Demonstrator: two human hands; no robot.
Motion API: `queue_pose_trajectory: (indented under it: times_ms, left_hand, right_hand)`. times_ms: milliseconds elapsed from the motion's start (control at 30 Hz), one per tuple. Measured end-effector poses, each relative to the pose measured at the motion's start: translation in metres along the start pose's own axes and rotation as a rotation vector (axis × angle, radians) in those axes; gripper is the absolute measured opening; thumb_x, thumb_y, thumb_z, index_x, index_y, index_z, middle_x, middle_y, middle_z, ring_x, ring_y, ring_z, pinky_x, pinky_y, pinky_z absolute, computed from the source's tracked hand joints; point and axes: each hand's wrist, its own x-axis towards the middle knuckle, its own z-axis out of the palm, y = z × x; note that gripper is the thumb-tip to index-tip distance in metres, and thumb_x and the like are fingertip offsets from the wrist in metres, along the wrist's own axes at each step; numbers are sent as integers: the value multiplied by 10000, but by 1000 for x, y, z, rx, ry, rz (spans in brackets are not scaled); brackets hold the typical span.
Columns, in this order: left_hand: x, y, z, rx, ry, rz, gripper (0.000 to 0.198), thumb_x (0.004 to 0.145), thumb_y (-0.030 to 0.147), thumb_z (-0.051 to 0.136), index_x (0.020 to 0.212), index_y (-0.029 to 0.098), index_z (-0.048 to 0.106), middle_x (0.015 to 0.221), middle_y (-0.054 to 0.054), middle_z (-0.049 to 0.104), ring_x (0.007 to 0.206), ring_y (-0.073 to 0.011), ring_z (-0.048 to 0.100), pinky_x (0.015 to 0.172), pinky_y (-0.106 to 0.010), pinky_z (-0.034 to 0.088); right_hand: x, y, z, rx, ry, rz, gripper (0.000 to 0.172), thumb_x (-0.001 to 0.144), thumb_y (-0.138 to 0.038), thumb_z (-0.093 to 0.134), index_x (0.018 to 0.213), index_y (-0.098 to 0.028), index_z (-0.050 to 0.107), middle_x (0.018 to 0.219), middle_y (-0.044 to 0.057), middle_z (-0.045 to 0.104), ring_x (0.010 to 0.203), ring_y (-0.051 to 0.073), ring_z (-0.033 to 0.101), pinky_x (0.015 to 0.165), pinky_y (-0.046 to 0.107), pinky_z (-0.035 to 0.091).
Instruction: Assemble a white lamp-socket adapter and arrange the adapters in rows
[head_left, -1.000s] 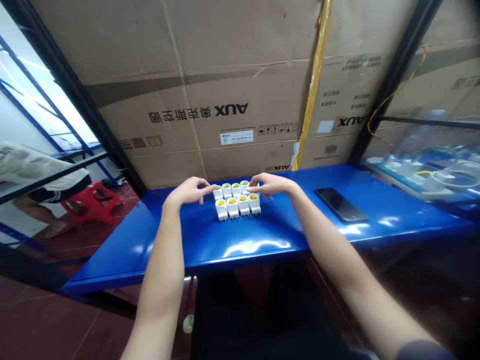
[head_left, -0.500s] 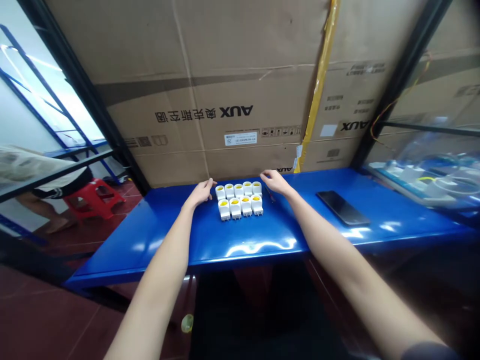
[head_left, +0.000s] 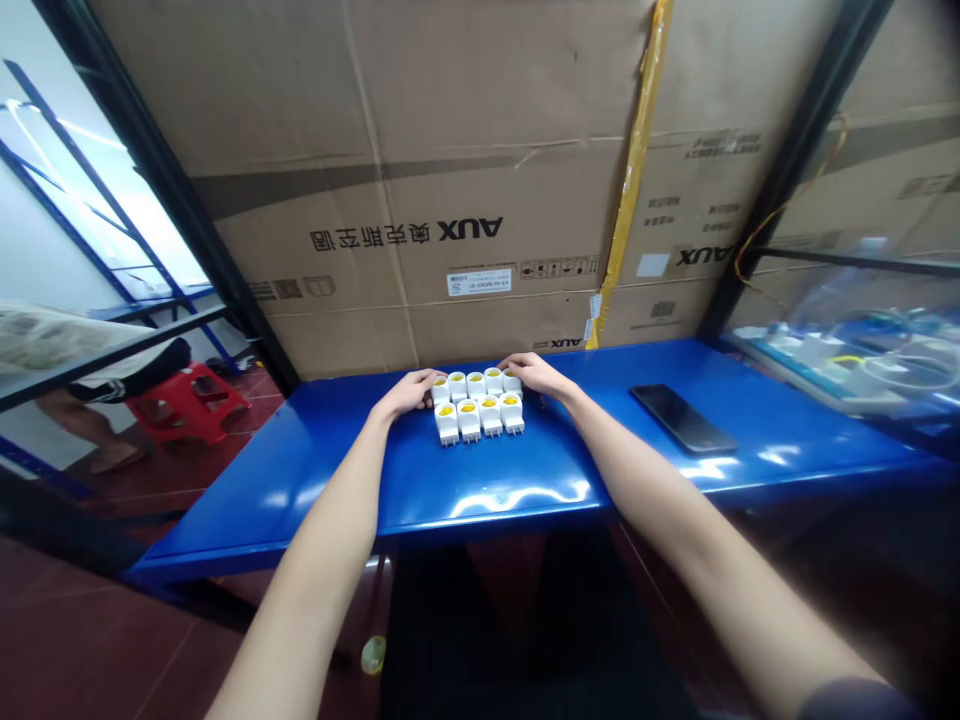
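Note:
Several white plug-in lamp holders (head_left: 469,418) with yellow insides stand in two rows on the blue table (head_left: 420,490). Metal prongs point toward me from the front row. My left hand (head_left: 412,392) is at the left end of the back row, fingers curled against the end lamp holder (head_left: 440,390). At the opposite end, my right hand (head_left: 535,375) has its fingers over and around the last back-row lamp holder (head_left: 512,384). Between them the hands grip the back row from both sides. Some fingertips are hidden behind the lamp holders.
A black phone (head_left: 682,418) lies to the right on the table. Large cardboard boxes (head_left: 480,150) form a wall behind. On the left are a red stool (head_left: 191,403) and part of a person. A clear-covered tray (head_left: 862,350) is at far right.
Both hands have moved inward, from beside the rows to contact with the ends of the back row. The lamp holders keep roughly the same arrangement.

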Motion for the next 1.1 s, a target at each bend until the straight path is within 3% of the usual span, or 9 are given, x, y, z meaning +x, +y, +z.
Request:
queue_pose_trajectory:
  times_ms: [467,600,667,733,833,967,1100]
  left_hand:
    - [2,-4,-2,-76,-96,15,577,969,599,618,1327,154,698,642,23,527,521,-111,424,509,-235,343]
    - [0,-1,-4,13,-95,5,661,981,671,548,1392,174,687,658,-3,596,527,-131,481,503,-250,374]
    - [-2,4,-3,115,-71,36,693,979,700,533,1425,190,679,795,-51,716,626,-166,600,559,-268,457]
    - [-4,10,-1,264,-37,92,700,948,713,584,1424,210,687,1104,-98,793,885,-224,717,746,-299,556]
    - [-4,20,3,508,-4,106,716,925,756,583,1402,235,706,1438,-106,710,1260,-312,677,1058,-362,519]
    - [2,32,11,646,70,139,765,935,790,520,1409,217,703,1508,-125,662,1371,-335,622,1148,-386,475]
    - [8,39,19,662,2,191,797,906,787,565,1444,210,684,1513,-124,658,1392,-342,600,1140,-391,488]
  right_hand:
    - [-4,-1,-4,32,-135,-60,355,1057,-301,565,1301,-124,755,1350,130,761,1252,287,708,1084,393,556]
    - [-5,-3,-6,-8,-138,-62,396,1060,-364,575,1302,-106,753,1372,154,745,1275,313,696,1112,420,536]
    - [-6,-5,-6,-24,-149,-67,414,1023,-403,649,1315,-128,752,1386,148,738,1285,320,690,1123,420,527]
    - [-7,-7,-6,-67,-172,-58,483,973,-454,724,1354,-158,737,1400,139,732,1283,328,692,1114,418,533]
    - [-8,-12,-4,-195,-189,-41,605,937,-547,748,1410,-173,705,1436,151,708,1304,358,679,1108,439,536]
    - [-5,-19,-1,-268,-147,-119,615,909,-538,774,1406,-181,712,1457,152,693,1341,368,651,1130,443,518]
    - [1,-19,4,-234,-174,-154,541,880,-472,818,1334,-186,748,1382,124,743,1270,331,690,1076,398,540]
